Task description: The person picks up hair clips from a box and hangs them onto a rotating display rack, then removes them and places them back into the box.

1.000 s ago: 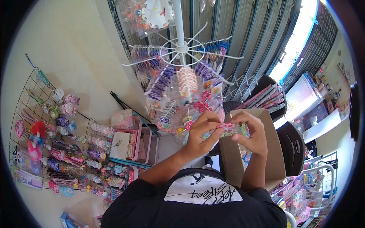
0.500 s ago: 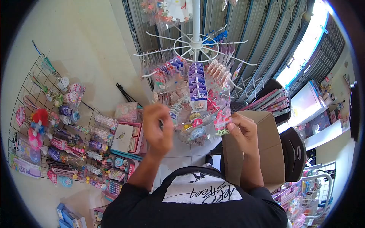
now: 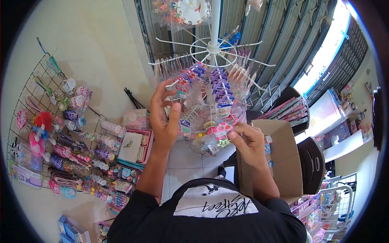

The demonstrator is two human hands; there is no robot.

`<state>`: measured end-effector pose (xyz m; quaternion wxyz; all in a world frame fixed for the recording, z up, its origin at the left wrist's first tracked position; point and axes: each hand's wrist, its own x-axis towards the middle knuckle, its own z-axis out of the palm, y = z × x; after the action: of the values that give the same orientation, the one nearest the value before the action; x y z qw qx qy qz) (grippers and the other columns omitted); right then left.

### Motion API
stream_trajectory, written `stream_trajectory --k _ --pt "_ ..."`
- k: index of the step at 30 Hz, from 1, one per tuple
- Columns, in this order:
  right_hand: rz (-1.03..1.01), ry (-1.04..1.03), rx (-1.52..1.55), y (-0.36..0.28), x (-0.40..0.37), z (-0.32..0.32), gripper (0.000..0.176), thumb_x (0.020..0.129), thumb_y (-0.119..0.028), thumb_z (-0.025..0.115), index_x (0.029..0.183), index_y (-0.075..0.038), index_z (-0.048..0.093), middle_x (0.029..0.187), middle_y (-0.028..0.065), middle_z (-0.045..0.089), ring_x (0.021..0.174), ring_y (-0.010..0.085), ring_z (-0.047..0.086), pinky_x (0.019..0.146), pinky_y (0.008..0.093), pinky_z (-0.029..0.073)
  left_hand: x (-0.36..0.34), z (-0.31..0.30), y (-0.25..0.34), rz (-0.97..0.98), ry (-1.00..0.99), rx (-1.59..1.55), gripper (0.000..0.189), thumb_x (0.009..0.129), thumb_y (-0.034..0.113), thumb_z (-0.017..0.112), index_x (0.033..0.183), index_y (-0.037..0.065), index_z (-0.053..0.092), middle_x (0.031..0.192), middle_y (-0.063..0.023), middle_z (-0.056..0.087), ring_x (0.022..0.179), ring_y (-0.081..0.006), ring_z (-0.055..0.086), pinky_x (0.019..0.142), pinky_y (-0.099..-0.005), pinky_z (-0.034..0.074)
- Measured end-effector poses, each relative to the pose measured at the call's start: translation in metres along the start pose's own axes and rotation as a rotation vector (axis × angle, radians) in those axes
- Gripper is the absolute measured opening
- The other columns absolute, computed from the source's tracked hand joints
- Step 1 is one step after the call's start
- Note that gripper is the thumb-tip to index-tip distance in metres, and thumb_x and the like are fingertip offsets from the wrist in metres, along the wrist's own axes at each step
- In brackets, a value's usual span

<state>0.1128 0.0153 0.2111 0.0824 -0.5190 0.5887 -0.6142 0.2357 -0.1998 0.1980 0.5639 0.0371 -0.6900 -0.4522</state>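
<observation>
My right hand (image 3: 250,145) pinches a small clear packet with a pink card (image 3: 221,129) between thumb and fingers. A green star-shaped piece (image 3: 223,143) shows at the packet's lower end. My left hand (image 3: 163,121) is raised with fingers apart and holds nothing. Its fingertips are right at the end of a white hook hung with red and purple carded packets (image 3: 187,79). Both hands are in front of a white rotating display rack (image 3: 213,48). A row of purple-topped packets (image 3: 222,91) hangs on the hook between them.
An open cardboard box (image 3: 285,162) stands at my right, beside a dark woven chair (image 3: 312,166). At left, a wire grid (image 3: 24,101) on the wall carries many hair accessories. A folding metal shutter (image 3: 267,44) is behind the rack. A pink box (image 3: 148,141) sits left of my forearm.
My left hand has risen to the hook end, its curled fingers spreading. My right hand has shifted slightly left with the pink-card packet. The rack appears a little farther right in view.
</observation>
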Motion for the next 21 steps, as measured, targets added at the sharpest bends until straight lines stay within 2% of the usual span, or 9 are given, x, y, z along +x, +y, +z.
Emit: stream_trajectory --k 3,9,11,12,14,17,21 --pt "0.028 0.027 -0.016 -0.006 0.004 0.007 0.015 0.093 -0.011 0.069 0.087 0.002 0.068 0.068 0.0038 0.058 0.060 0.0096 0.050 0.057 0.0261 0.038 -0.011 0.005 0.004 -0.014 -0.021 -0.076 0.057 0.095 0.014 0.060 0.146 0.003 0.039 0.144 -0.0160 0.051 0.118 -0.0209 0.055 0.089 -0.0317 0.046" --pt "0.024 0.144 0.054 -0.008 0.024 0.021 0.019 0.094 -0.014 0.068 0.085 0.003 0.068 0.067 0.0010 0.056 0.061 0.0062 0.047 0.056 0.0249 0.036 -0.020 0.018 0.024 -0.019 -0.206 -0.139 0.054 0.094 0.011 0.059 0.144 0.001 0.042 0.144 -0.0186 0.051 0.117 -0.0244 0.057 0.094 -0.0346 0.044" --pt "0.048 0.177 0.112 -0.003 0.030 0.024 0.020 0.095 -0.014 0.067 0.085 0.003 0.068 0.068 0.0003 0.056 0.062 0.0054 0.047 0.056 0.0249 0.036 -0.021 0.007 0.018 0.188 -0.195 0.090 0.050 0.093 0.011 0.057 0.141 0.000 0.047 0.143 -0.0178 0.052 0.121 -0.0258 0.054 0.097 -0.0353 0.042" --pt "0.043 0.181 0.115 -0.001 0.032 0.025 0.021 0.095 -0.015 0.067 0.084 0.003 0.068 0.068 -0.0007 0.056 0.062 0.0045 0.046 0.056 0.0245 0.035 -0.018 0.003 0.018 0.191 -0.195 0.090 0.050 0.093 0.011 0.057 0.141 0.000 0.047 0.143 -0.0178 0.052 0.121 -0.0258 0.054 0.097 -0.0353 0.042" --pt "0.039 0.185 0.118 0.001 0.034 0.027 0.022 0.096 -0.016 0.066 0.084 0.003 0.068 0.068 -0.0017 0.056 0.063 0.0036 0.045 0.056 0.0242 0.035 -0.012 -0.004 0.018 0.253 0.059 0.326 0.045 0.096 0.017 0.053 0.139 0.001 0.051 0.142 -0.0183 0.053 0.125 -0.0226 0.051 0.093 -0.0339 0.041" --pt "0.085 0.152 0.148 0.004 0.036 0.029 0.023 0.097 -0.016 0.066 0.084 0.003 0.068 0.068 -0.0033 0.056 0.063 0.0024 0.045 0.055 0.0233 0.034 0.000 -0.007 0.017 0.155 0.052 0.288 0.047 0.094 0.014 0.055 0.139 0.002 0.052 0.139 -0.0142 0.054 0.126 -0.0253 0.047 0.096 -0.0349 0.040" --pt "0.123 0.164 0.124 0.007 0.038 0.031 0.024 0.096 -0.017 0.066 0.081 0.002 0.069 0.064 -0.0054 0.054 0.061 0.0020 0.043 0.054 0.0234 0.032 0.001 -0.009 0.013 0.137 -0.010 0.291 0.047 0.095 0.014 0.056 0.139 0.002 0.052 0.139 -0.0141 0.054 0.124 -0.0252 0.048 0.095 -0.0342 0.040"
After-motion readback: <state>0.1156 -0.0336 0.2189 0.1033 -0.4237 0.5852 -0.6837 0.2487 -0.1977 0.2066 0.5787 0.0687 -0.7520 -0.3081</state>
